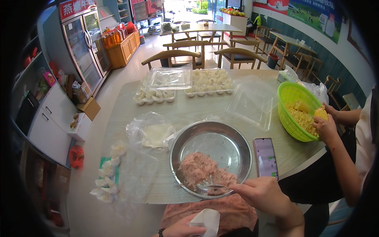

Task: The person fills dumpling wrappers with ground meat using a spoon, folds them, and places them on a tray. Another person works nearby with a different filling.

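Note:
My right hand (260, 194) grips a metal spoon (217, 186), its tip in the pink minced-meat filling at the near side of a round steel basin (234, 139). The filling (200, 169) lies in the basin's left and near part. My left hand (183, 226) holds a square dough wrapper (208, 219) low before me, below the table's near edge. A stack of wrappers (155, 135) lies in an opened plastic bag left of the basin. Filled dumplings (105, 189) stand in a loose row at the table's left edge. Further back, two clear trays hold rows of dumplings (208, 80).
A smartphone (266, 158) lies right of the basin. At right, a co-worker's hands (325, 124) hold a corn cob over a green plastic basket (281, 109) of kernels. Clear plastic lids (251, 103) lie behind the basin. Chairs (171, 54) stand beyond the table.

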Action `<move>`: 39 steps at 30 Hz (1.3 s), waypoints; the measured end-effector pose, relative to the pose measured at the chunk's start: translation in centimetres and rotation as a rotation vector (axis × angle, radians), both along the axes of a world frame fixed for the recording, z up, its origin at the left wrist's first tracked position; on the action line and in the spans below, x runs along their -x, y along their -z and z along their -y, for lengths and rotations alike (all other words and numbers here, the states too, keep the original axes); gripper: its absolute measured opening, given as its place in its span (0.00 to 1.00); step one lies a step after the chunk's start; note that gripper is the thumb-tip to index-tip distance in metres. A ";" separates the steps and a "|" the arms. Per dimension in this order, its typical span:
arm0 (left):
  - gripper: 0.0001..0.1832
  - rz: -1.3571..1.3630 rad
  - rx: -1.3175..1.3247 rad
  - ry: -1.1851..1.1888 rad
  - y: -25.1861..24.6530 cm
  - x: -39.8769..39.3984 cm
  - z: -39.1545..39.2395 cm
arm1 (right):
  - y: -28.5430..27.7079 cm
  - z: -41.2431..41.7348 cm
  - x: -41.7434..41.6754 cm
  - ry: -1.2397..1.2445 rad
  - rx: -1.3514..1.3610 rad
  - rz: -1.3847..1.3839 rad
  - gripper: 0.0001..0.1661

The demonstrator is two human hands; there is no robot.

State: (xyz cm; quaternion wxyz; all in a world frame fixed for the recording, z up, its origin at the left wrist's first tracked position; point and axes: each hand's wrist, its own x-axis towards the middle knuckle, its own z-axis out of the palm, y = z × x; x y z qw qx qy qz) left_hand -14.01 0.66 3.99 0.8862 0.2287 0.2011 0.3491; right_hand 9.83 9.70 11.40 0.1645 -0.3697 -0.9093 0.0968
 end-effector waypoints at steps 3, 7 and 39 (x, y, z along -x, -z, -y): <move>0.25 -0.035 0.108 -0.076 0.4 -0.4 0.3 | 0.0 -0.2 0.1 -0.038 -0.014 0.010 0.17; 0.23 -0.076 0.226 -0.251 0.2 -0.8 0.6 | 0.0 -0.3 -0.9 0.001 -0.009 -0.018 0.17; 0.34 0.061 0.254 -0.288 -5.6 0.6 -5.3 | 2.6 1.6 -3.5 0.040 0.005 -0.517 0.18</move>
